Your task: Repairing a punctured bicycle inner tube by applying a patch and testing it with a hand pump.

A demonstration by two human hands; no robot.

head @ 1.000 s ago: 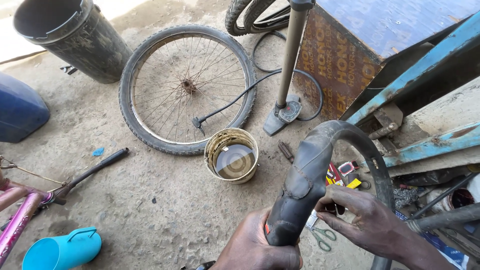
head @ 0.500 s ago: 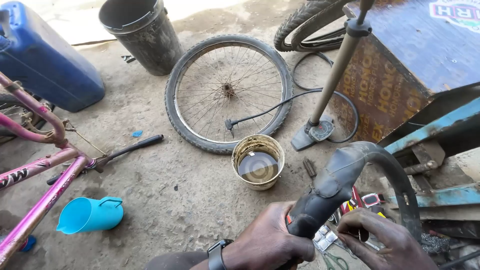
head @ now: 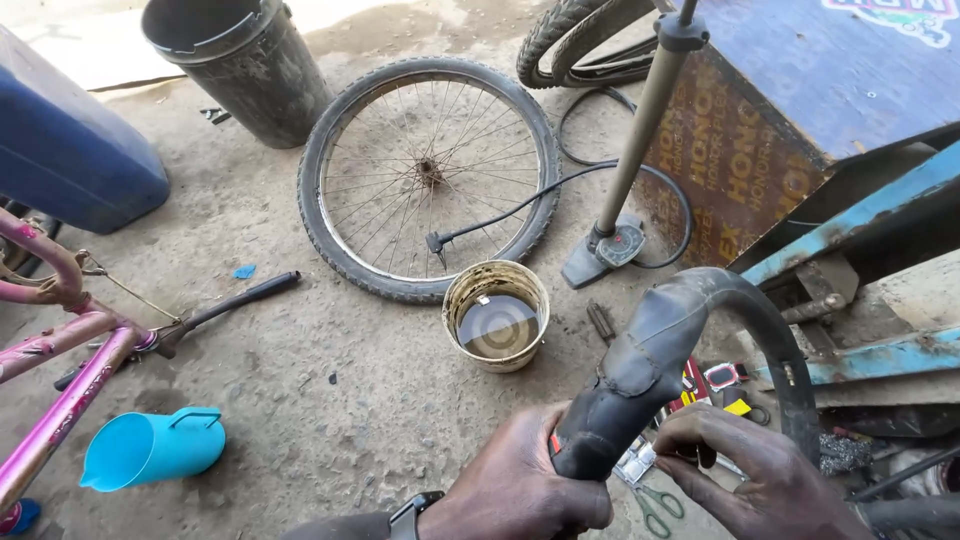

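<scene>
A black rubber inner tube [head: 700,330] arches up from the bottom of the view toward the right. My left hand [head: 525,485] is wrapped around its lower end, a watch on that wrist. My right hand [head: 755,480] rests just right of it, fingertips pinched against the tube near my left hand. Below the tube lie small packets and green-handled scissors [head: 655,500] on the ground. A small bucket of murky water [head: 497,315] stands just beyond the tube.
A spoked bicycle wheel [head: 430,175] lies flat on the dirt, a floor pump [head: 625,215] beside it. A black bin [head: 240,60], blue drum [head: 70,170], pink bike frame [head: 60,400], turquoise jug [head: 150,450] are left. A wooden box [head: 790,120] stands right.
The view has shifted left and down, bringing the pink frame, jug and blue drum further in. My right hand has moved closer to my left on the tube.
</scene>
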